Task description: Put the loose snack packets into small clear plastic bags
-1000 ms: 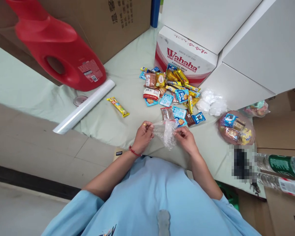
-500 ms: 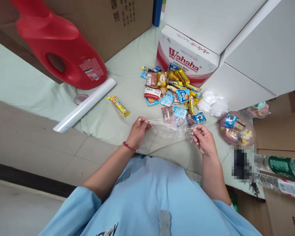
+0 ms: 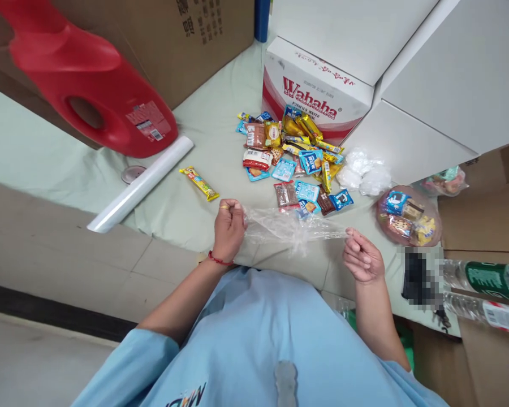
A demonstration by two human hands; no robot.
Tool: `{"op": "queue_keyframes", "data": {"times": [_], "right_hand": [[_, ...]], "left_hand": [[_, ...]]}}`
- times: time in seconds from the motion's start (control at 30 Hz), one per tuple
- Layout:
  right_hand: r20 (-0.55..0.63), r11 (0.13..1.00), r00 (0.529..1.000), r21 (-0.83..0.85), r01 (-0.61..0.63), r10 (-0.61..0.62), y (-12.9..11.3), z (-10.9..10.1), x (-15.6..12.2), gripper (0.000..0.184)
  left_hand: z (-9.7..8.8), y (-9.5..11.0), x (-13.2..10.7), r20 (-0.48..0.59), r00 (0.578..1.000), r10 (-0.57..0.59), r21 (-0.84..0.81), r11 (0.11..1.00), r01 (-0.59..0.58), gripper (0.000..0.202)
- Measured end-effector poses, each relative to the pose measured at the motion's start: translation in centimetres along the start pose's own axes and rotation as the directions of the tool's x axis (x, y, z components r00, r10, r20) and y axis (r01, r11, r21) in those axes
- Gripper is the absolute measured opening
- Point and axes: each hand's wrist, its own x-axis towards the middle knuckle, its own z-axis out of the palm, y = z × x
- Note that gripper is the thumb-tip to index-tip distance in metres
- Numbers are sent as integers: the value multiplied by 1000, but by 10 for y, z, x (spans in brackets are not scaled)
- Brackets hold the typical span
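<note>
A thin clear plastic film [image 3: 290, 227] is stretched between my two hands just above the pale green cloth [image 3: 186, 203]. My left hand [image 3: 229, 226], with a red string at the wrist, is closed on the film's left end. My right hand [image 3: 362, 260] pinches its right end, palm turned up. Just beyond the film lies a heap of small wrapped snacks [image 3: 292, 152]. A single yellow snack bar [image 3: 199, 183] lies apart to the left.
A red detergent jug [image 3: 85, 90] and a roll of clear film [image 3: 142, 183] lie at the left. A Wahaha carton [image 3: 314, 96] and white boxes stand behind the snacks. A wrapped bundle of snacks [image 3: 407, 217], crumpled film [image 3: 362, 172] and water bottles [image 3: 483, 280] are at the right.
My hands have drawn apart, the right one moving right and toward me, pulling the crumpled film out into a long stretched sheet.
</note>
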Motion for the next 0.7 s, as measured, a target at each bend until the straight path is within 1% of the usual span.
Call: {"op": "queue_keyframes", "data": {"times": [0.07, 0.1, 0.17, 0.23, 0.3, 0.37, 0.4, 0.43, 0.47, 0.5, 0.53, 0.57, 0.6, 0.63, 0.67, 0.7], "right_hand": [[-29, 991, 997, 112, 73, -70, -1, -3, 1, 4], [-54, 980, 993, 164, 114, -107, -1, -3, 3, 5], [-116, 952, 976, 230, 204, -181, -1, -1, 9, 12], [-189, 933, 945, 196, 302, -266, 2, 3, 14, 25], [-242, 922, 899, 37, 385, -366, 8, 10, 17, 35], [-246, 865, 831, -201, 459, -499, 19, 19, 16, 32], [-220, 811, 796, -327, 484, -564, 25, 24, 15, 26], [-169, 740, 766, -450, 501, -621, 32, 29, 13, 20], [-81, 649, 747, -564, 512, -660, 39, 35, 12, 14], [44, 540, 744, -660, 523, -667, 46, 41, 12, 10], [197, 416, 752, -732, 540, -628, 51, 48, 13, 10], [352, 286, 762, -776, 562, -544, 56, 55, 14, 12], [476, 162, 770, -797, 582, -425, 60, 61, 17, 16], [551, 53, 783, -807, 588, -290, 64, 67, 21, 20], [577, -39, 803, -815, 578, -153, 66, 72, 25, 27], [567, -116, 824, -820, 561, -17, 67, 75, 30, 34]], "left_hand": [[-4, -5, -5, 28, 999, -20, 124, 992, 16, 23], [-5, -8, -7, 48, 998, -43, 180, 983, 34, 21], [-8, -13, -11, 87, 982, -166, 253, 957, 139, 17], [-9, -15, -15, 103, 948, -301, 279, 924, 263, 14], [-9, -15, -17, 98, 923, -373, 274, 901, 335, 14], [-10, -16, -19, 90, 925, -370, 289, 898, 331, 15], [-11, -16, -20, 88, 933, -350, 311, 899, 308, 17], [-12, -16, -21, 89, 943, -320, 347, 898, 272, 18], [-13, -17, -23, 97, 956, -278, 396, 892, 219, 18], [-13, -17, -24, 113, 967, -227, 451, 879, 153, 19], [-14, -18, -26, 134, 976, -169, 506, 859, 79, 19], [-14, -18, -29, 158, 981, -113, 552, 834, 7, 18], [-14, -19, -31, 182, 981, -63, 589, 806, -57, 18], [-14, -19, -32, 199, 980, -24, 616, 781, -106, 17], [-14, -20, -33, 207, 978, 3, 636, 760, -136, 17], [-15, -20, -32, 206, 978, 19, 652, 743, -151, 17]]}}
